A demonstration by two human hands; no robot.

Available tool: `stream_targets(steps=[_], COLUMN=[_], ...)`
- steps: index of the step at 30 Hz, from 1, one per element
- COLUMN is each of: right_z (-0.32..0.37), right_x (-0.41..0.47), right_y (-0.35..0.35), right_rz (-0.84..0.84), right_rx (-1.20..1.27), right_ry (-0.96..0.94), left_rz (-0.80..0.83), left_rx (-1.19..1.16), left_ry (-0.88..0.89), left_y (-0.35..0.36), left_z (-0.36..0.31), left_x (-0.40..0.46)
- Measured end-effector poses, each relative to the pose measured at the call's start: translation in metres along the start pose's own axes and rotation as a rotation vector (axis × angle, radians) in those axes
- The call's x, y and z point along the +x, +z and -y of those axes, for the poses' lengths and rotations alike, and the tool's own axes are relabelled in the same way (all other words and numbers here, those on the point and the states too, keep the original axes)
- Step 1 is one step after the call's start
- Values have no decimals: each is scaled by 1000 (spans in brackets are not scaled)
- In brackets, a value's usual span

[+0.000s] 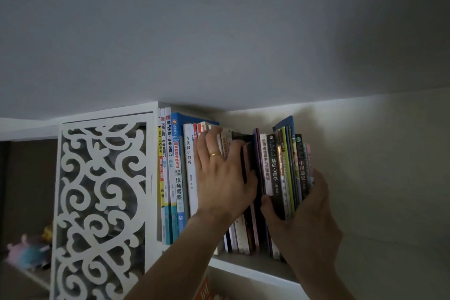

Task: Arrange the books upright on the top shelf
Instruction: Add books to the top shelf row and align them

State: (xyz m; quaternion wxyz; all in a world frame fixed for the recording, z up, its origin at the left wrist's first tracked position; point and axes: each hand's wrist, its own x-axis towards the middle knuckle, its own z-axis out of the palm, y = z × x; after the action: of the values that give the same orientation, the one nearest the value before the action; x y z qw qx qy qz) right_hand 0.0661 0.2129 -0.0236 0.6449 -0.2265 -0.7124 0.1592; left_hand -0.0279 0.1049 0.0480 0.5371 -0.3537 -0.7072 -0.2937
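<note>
Head view, dim light, looking up at the top shelf (246,266) of a white bookcase. A row of books stands on it, spines out. At the left end of the row sit tall workbooks (166,178) — white and yellow spines, then a blue spine — all upright against the carved white panel (102,202).

Left hand (220,175) is laid flat on the middle books (239,238), fingers straight and spread over their spines, fingertips reaching the top edges; a gold ring (215,153) on one finger. No curl round anything, it presses only. Thumb side touches a dark book (244,165) that sits at the gap in the row.

Right hand (302,209) grips a bundle of books (285,173) at the right end of the row — thumb on the left face near the white spine, fingers wrapped round the far right side. The bundle is tilted a bit, tops fanning out (thin green and blue spines among them), lower part hidden by the hand, so whether it rests on the shelf cannot be told.

Below the shelf, an orange cover (203,292) peeks at the bottom edge. Far left, a blurry pink plush toy (26,254) on a lower shelf. Grey ceiling above.
</note>
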Motion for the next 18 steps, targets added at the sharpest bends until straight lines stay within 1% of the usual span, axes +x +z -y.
stream_targets(steps=[2, 3, 5, 6, 8, 10, 13, 15, 17, 18], right_z=[0, 1, 1, 0, 0, -1, -3, -1, 0, 1], right_x=[0, 0, 0, 0, 0, 0, 1, 1, 3, 3], right_y=[0, 0, 0, 0, 0, 0, 1, 2, 4, 4], right_rz=[-8, -10, -6, -3, 5, 15, 49, 154, 296, 342], right_rx=[15, 24, 34, 36, 49, 65, 74, 119, 144, 155], right_ry=[3, 8, 12, 10, 19, 41, 22, -7, -64, -91], left_rz=[-81, -77, 3, 35, 26, -67, -290, -369, -416, -429], left_rx=[-52, -100, -244, -302, -348, -368, -369, -342, -335, -341], left_ry=[-6, -3, -19, -50, -129, -197, -242, -275, -283, -277], left_y=[-4, -6, -6, -5, -5, -17, -54, -77, -95, -102], left_z=[-6, -11, -19, -21, -20, -19, -16, -11, -5, -3], left_x=[-5, -9, -17, -22, -31, -41, -57, -67, -72, -74])
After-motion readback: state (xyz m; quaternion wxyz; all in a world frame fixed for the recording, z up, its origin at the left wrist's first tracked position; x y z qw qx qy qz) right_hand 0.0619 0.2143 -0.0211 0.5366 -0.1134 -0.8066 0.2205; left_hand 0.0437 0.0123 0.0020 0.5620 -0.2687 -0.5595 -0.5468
